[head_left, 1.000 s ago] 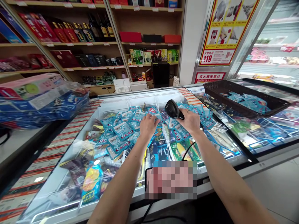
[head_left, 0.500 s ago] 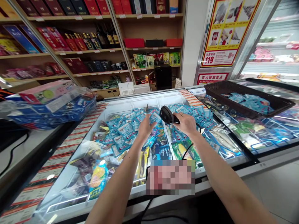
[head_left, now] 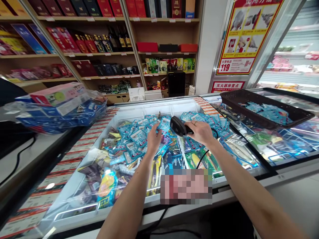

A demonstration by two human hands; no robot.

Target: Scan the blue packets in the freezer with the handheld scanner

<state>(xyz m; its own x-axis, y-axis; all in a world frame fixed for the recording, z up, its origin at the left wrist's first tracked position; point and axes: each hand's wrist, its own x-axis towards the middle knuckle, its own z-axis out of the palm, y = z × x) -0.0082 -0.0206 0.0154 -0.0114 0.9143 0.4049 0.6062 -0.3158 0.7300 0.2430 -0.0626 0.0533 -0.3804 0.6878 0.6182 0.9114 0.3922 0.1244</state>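
Observation:
My right hand (head_left: pixel 199 132) is wrapped round the handle of a black barcode scanner (head_left: pixel 177 126), its head turned toward the left. A dark cable runs down from it. In my left hand (head_left: pixel 154 137), thumb and fingers are pinched on the edge of a small blue packet (head_left: pixel 164 122), whose white barcode label faces up near the scanner's head. Around and below both hands, many similar blue packets (head_left: pixel 138 136) lie spread on the glass top of a chest freezer (head_left: pixel 114 116). Ice-cream wrappers (head_left: pixel 107 186) show through the glass.
A brown basket (head_left: pixel 229 99) holding more blue packets stands at the right. Plastic-wrapped boxes (head_left: pixel 62 109) sit at the left edge. A blurred-out rectangular thing (head_left: pixel 186 186) is at the freezer's front edge. Shelves of boxes and bottles (head_left: pixel 119 36) rise behind.
The view has shifted slightly, moving the scene a little rightward. My left fingers have closed more on the blue packet beside the scanner. The scanner stays in my right hand.

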